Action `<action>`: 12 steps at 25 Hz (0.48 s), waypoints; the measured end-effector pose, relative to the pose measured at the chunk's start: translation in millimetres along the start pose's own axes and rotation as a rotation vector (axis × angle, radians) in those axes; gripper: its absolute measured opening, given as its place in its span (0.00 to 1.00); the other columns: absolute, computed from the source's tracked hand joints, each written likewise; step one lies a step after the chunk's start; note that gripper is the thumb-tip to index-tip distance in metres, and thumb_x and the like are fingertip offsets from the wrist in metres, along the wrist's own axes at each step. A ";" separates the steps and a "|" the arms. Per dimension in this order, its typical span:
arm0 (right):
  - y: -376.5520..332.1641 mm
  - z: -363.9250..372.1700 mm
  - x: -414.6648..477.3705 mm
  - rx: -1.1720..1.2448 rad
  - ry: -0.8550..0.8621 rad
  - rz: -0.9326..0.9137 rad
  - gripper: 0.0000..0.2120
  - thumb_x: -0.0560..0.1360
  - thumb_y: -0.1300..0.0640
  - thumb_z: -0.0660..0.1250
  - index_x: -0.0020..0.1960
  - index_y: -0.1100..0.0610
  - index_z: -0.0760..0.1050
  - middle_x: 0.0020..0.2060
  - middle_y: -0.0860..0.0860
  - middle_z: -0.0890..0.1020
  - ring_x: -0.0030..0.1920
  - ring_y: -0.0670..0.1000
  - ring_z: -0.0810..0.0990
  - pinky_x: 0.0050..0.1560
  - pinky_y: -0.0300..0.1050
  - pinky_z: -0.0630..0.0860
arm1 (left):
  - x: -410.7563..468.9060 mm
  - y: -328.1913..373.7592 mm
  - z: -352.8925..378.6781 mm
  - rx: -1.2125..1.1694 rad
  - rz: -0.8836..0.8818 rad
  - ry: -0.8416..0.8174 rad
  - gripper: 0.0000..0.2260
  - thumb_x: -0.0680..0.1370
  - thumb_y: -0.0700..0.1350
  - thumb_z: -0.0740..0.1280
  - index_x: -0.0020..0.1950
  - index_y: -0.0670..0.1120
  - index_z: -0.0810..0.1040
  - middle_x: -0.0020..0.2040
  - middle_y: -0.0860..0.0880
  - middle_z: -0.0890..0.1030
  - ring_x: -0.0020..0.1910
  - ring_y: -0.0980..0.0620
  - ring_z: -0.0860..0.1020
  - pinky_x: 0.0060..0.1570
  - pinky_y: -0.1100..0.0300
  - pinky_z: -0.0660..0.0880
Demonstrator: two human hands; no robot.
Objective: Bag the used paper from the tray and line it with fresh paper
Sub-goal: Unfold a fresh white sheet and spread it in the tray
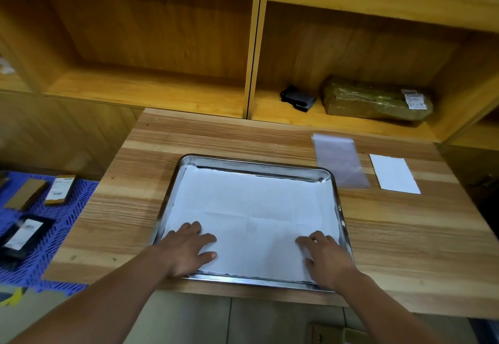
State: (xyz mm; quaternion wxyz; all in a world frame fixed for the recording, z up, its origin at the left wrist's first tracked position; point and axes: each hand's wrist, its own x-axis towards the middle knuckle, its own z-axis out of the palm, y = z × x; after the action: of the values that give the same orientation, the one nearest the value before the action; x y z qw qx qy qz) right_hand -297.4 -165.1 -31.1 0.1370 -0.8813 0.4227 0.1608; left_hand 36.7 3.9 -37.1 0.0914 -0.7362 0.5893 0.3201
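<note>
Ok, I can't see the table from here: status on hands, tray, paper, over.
Left hand, right hand flat on white paper in metal tray. Clear bag, small white sheet right of tray, untouched. Nothing in the way.

Bright and even, lit warmly from overhead. Only short, soft shadows just under the fingers [195, 228], on the white creased paper sheet [251, 203]. Hard glare beyond the fingers along the far rim of the shiny rectangular steel tray [253, 163]. Slightly soft all over. Blurred most far ahead and to the right of the fingers, at the clear plastic zip bag [340, 161], and up across the yellow wooden shelves [151, 46]. Bowed outward by the wide lens along the edges of the pale wood-grain counter [121, 208]. Dimmer inside the shelf recesses.
</note>
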 end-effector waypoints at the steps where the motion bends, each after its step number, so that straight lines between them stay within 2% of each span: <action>1: 2.7 -2.7 4.5 -0.001 0.061 0.028 0.23 0.79 0.52 0.59 0.74 0.44 0.65 0.70 0.49 0.71 0.66 0.53 0.72 0.59 0.47 0.78 | 2.6 0.0 -2.0 0.023 0.006 0.057 0.26 0.80 0.68 0.51 0.77 0.63 0.62 0.75 0.51 0.64 0.73 0.50 0.62 0.71 0.49 0.64; 2: 5.1 -5.5 10.6 0.017 0.117 0.064 0.23 0.80 0.53 0.58 0.75 0.46 0.65 0.70 0.50 0.71 0.66 0.53 0.73 0.60 0.47 0.78 | 7.2 -0.3 -4.8 0.044 0.012 0.111 0.26 0.81 0.65 0.53 0.78 0.61 0.61 0.76 0.50 0.63 0.74 0.49 0.62 0.72 0.50 0.64; 4: 7.4 -10.5 24.3 0.096 0.140 0.136 0.26 0.81 0.54 0.57 0.79 0.50 0.60 0.76 0.52 0.66 0.73 0.55 0.69 0.67 0.47 0.74 | 19.9 0.4 -11.6 0.057 -0.001 0.155 0.29 0.82 0.62 0.57 0.81 0.58 0.55 0.82 0.46 0.55 0.80 0.45 0.54 0.77 0.49 0.60; 7: 4.2 -11.7 42.5 0.161 0.003 0.194 0.31 0.83 0.46 0.54 0.82 0.52 0.48 0.83 0.53 0.49 0.81 0.56 0.54 0.76 0.50 0.63 | 38.3 0.1 -20.4 0.060 -0.106 0.081 0.41 0.79 0.64 0.62 0.83 0.55 0.42 0.84 0.44 0.39 0.83 0.41 0.41 0.79 0.42 0.50; 9: 2.7 -8.6 51.5 0.151 -0.075 0.189 0.34 0.83 0.42 0.52 0.83 0.51 0.43 0.83 0.53 0.44 0.82 0.55 0.48 0.78 0.52 0.57 | 45.1 -2.7 -19.9 0.064 -0.159 0.027 0.45 0.77 0.67 0.63 0.83 0.55 0.38 0.83 0.42 0.36 0.82 0.39 0.39 0.79 0.39 0.49; 12: 4.5 -3.7 60.4 0.115 -0.113 0.172 0.35 0.83 0.38 0.51 0.83 0.51 0.42 0.82 0.56 0.42 0.82 0.57 0.43 0.80 0.55 0.50 | 46.4 -7.0 -13.5 0.077 -0.199 -0.021 0.47 0.76 0.70 0.62 0.82 0.56 0.36 0.82 0.40 0.33 0.82 0.37 0.38 0.79 0.40 0.46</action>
State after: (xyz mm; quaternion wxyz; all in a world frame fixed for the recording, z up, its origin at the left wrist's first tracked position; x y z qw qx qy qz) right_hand -264.7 -211.5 -52.3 0.1966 -0.8219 0.4970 0.1971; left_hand 52.7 -38.5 -55.2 0.1572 -0.7835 0.5244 0.2941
